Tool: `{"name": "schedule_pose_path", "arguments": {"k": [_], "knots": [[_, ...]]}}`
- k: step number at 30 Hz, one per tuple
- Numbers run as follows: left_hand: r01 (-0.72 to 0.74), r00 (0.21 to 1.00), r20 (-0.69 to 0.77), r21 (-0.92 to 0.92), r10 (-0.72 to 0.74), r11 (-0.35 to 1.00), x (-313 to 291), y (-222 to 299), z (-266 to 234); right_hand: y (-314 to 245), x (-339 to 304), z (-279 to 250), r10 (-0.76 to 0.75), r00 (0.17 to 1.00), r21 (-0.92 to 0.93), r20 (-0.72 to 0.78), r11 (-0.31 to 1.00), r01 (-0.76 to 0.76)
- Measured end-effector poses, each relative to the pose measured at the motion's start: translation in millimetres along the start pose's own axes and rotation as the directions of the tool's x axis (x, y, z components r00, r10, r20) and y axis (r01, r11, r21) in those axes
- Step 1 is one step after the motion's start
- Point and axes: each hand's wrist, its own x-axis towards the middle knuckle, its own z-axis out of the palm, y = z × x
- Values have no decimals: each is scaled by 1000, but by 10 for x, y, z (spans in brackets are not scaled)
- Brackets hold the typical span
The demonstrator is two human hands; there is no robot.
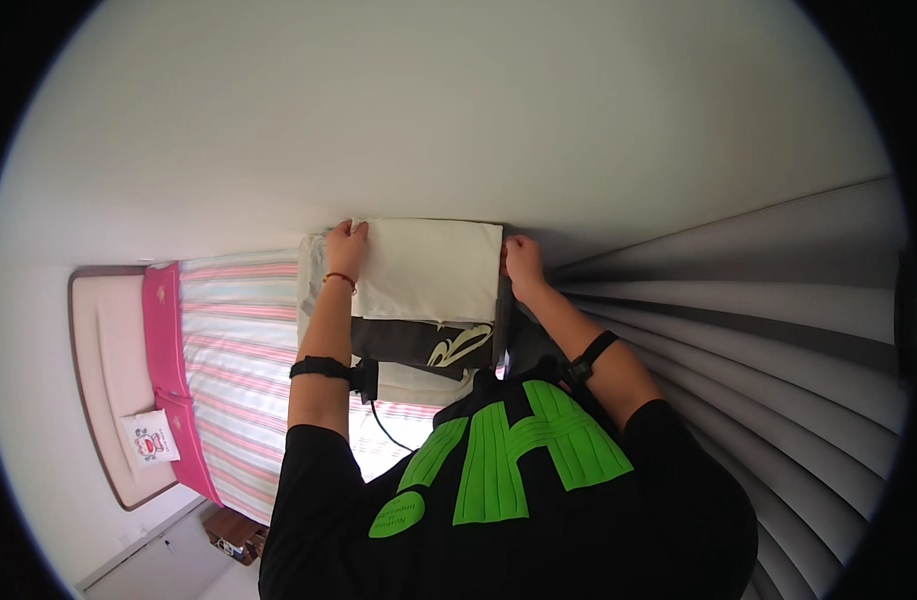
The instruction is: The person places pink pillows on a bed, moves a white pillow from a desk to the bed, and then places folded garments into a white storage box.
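A folded cream cloth (429, 270) lies flat in front of me, close to the wall. Its lower part is a dark grey band (394, 340) with a pale curved print. My left hand (349, 248) pinches the cloth's far left corner, fingers closed. At the right edge, my right hand (523, 266) has its fingers curled in and closed against the cloth's side; the fingertips are partly hidden. Beneath and to the left shows a paler, rumpled fabric (311, 285). Both arms reach forward, with black straps around them.
To the left is a bed with a striped sheet (239, 350), pink pillows (165, 325), a small printed cushion (151, 438) and a padded headboard (114, 345). Grey curtains (739, 360) hang at the right. A pale wall (459, 110) rises beyond. A black cable (384, 425) hangs from the left strap.
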Motion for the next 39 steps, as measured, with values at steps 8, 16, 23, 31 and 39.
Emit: {"name": "schedule_pose_path", "arguments": {"k": [8, 16, 23, 31, 39], "knots": [[170, 962, 223, -37, -158, 985, 14, 417, -165, -667, -169, -43, 72, 996, 149, 55, 986, -80], [215, 976, 46, -37, -213, 976, -27, 629, -121, -847, -186, -36, -81, 987, -201, -135, 978, 53], [150, 976, 158, 9, -150, 989, -374, 659, -369, -911, -648, -210, -107, 994, -338, -7, 936, 98], [101, 973, 200, 97, -118, 990, -750, 388, -467, -832, -783, -396, 141, 929, -521, 342, 851, 63], [-738, 658, 299, 438, 692, 513, -1378, 1242, -190, -1070, -981, -350, -422, 847, -782, 323, 385, 490]]}}
